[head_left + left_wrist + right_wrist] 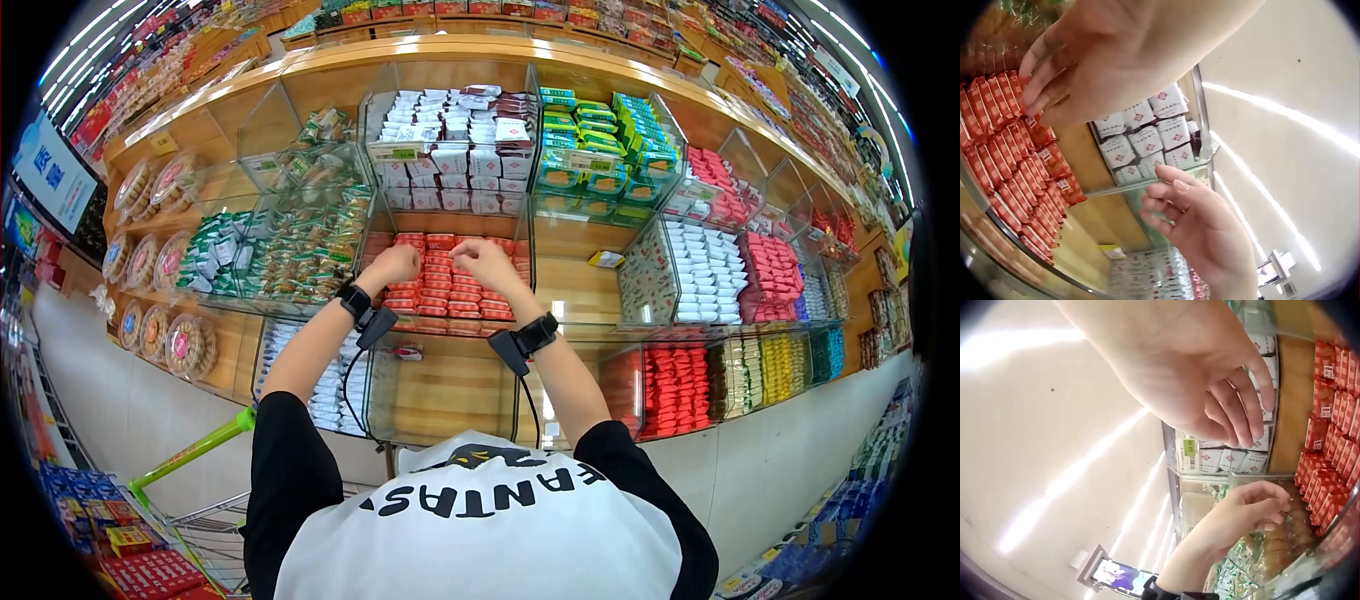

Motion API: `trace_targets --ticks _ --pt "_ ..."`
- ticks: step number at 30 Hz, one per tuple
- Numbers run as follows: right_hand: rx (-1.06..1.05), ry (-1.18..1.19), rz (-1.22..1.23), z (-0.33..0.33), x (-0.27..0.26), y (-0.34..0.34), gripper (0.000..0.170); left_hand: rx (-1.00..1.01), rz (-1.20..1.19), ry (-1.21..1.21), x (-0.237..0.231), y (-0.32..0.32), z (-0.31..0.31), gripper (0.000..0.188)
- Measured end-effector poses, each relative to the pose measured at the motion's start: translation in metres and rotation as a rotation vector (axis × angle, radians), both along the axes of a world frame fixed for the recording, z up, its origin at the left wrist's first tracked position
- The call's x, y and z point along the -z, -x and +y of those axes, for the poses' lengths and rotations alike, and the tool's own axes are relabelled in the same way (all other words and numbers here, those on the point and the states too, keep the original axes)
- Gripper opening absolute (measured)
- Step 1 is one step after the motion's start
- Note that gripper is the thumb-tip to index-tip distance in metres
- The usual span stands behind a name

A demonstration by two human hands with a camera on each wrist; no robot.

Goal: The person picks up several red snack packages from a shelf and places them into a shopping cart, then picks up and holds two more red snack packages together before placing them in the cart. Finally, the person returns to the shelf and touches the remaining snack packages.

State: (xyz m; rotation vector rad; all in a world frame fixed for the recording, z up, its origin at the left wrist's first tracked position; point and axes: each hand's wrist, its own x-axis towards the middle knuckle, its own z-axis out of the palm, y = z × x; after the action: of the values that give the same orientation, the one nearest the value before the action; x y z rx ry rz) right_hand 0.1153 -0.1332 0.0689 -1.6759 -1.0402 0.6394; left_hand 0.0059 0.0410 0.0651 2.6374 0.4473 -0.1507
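Wooden shelving [575, 292] is divided by clear panels [535, 130]. Red checked packets [452, 285], glossy and crimped at the ends, are stacked in rows inside one compartment [1075, 159]; near them the left hand [397, 263] and right hand [486, 264] are held, fingers loosely bent, nothing grasped.

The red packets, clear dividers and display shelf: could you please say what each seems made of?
Red packets: probably thin plastic film, with glossy highlights and crinkled wrapping. Clear dividers: smooth acrylic or glass, since goods show through; which is unclear. Display shelf: apparently wood or wood-look laminate, tan with a soft sheen and grain-like bands.
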Motion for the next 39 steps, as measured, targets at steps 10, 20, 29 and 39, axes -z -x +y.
trace_targets --ticks 10,20,29,39 --pt "-0.088 0.179 0.11 0.017 0.05 0.017 0.02 0.364 0.392 -0.147 0.034 -0.011 -0.004 0.014" --pt "-0.061 0.249 0.27 0.01 0.083 0.015 0.021 0.52 0.847 0.019 0.027 -0.019 -0.013 0.036" --pt "-0.02 0.212 0.361 0.008 0.102 0.014 0.019 0.504 0.958 0.167 0.037 -0.024 -0.015 0.031" --pt "-0.016 0.273 0.067 0.006 0.104 0.019 0.022 0.549 0.96 0.182 0.051 -0.026 -0.012 0.017"
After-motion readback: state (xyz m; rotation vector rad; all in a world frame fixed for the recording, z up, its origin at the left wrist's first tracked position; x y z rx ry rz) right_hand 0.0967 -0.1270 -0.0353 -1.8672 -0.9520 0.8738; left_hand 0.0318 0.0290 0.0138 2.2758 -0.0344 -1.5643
